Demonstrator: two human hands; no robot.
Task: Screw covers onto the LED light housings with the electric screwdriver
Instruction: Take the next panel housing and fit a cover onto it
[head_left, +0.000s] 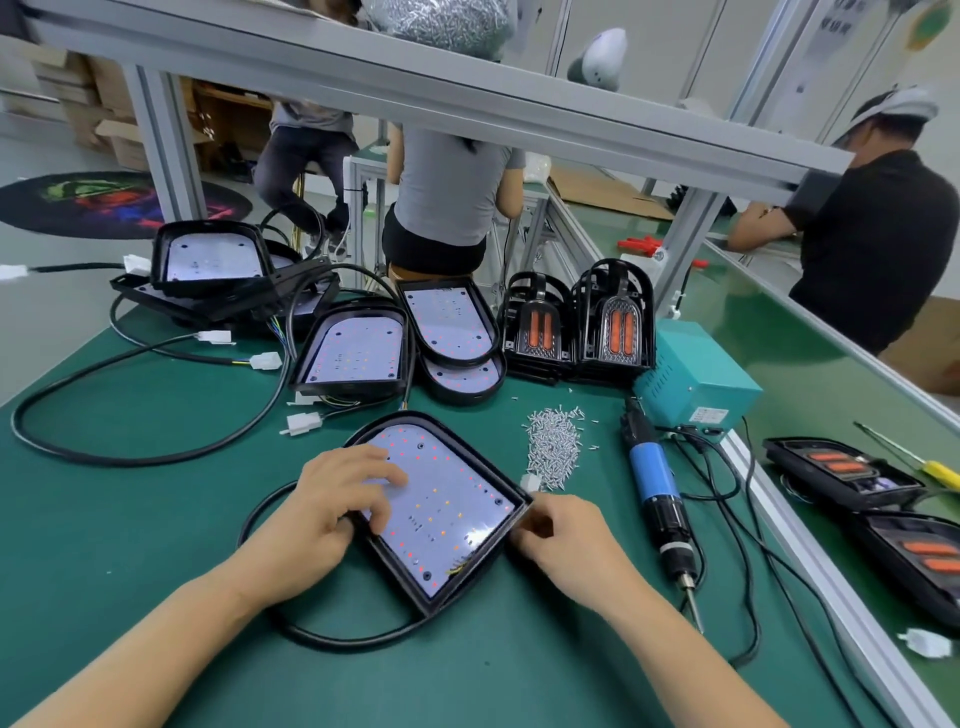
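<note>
A black LED light housing (457, 514) with a white LED board lies face up on the green mat in front of me. My left hand (332, 509) rests on its left side, fingers spread over the board. My right hand (561, 530) pinches the housing's right corner. The electric screwdriver (657, 493), blue and black, lies untouched on the mat to the right, tip toward me. A heap of small silver screws (553, 444) sits between housing and screwdriver. Two stacks of black covers with orange lenses (576, 327) stand upright at the back.
More open housings (358, 353) with black cables and white connectors crowd the back left. A teal power box (696, 379) sits behind the screwdriver. Two covered lights (841, 473) lie on the conveyor at right. People work at other benches beyond the aluminium frame.
</note>
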